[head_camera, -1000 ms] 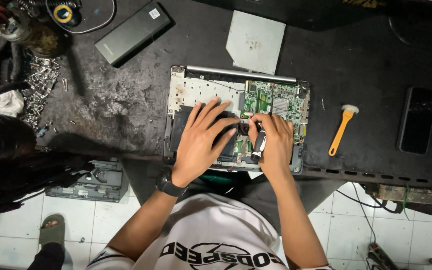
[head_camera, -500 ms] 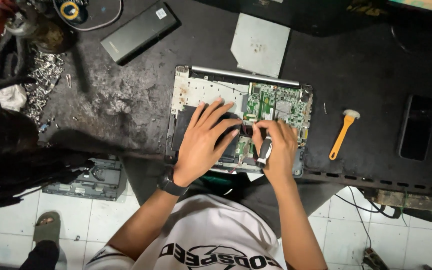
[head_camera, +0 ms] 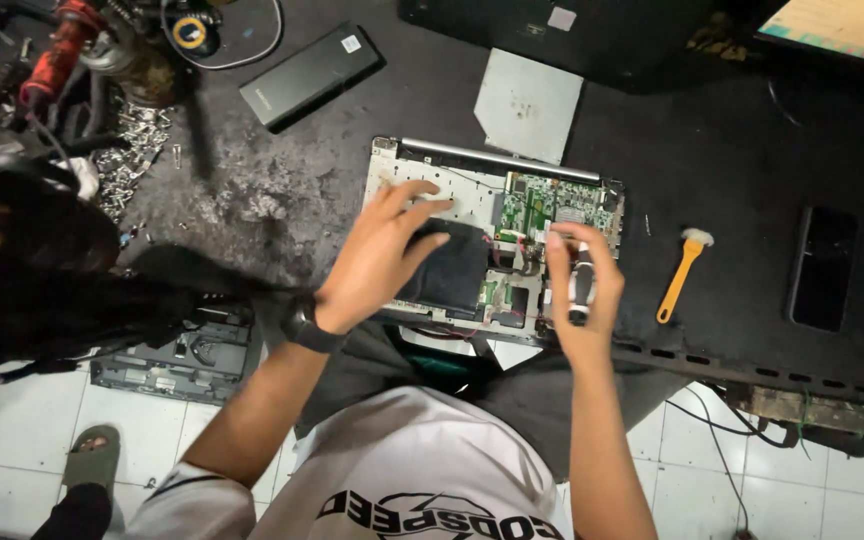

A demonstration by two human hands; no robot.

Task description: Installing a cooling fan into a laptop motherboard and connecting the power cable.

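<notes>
An opened laptop (head_camera: pixel 422 165) lies on the dark workbench, its green circuit board (head_camera: pixel 542 205) and a black rectangular part (head_camera: pixel 450 268) exposed. My left hand (head_camera: pixel 377 255), with a black watch at the wrist, rests fingers spread on that black part. My right hand (head_camera: pixel 580 290) grips a screwdriver (head_camera: pixel 579 292) with a black and white handle, held over the right side of the board.
A yellow-handled brush (head_camera: pixel 680 275) and a black phone (head_camera: pixel 825 267) lie to the right. A grey metal cover plate (head_camera: pixel 529 105) and a black slab-shaped device (head_camera: pixel 310 75) sit behind the laptop. Loose screws (head_camera: pixel 132 160) and tools crowd the far left.
My hands have drawn apart: the left slid left across the black part, the right pulled right and toward me with the screwdriver. The camera view also shifted slightly.
</notes>
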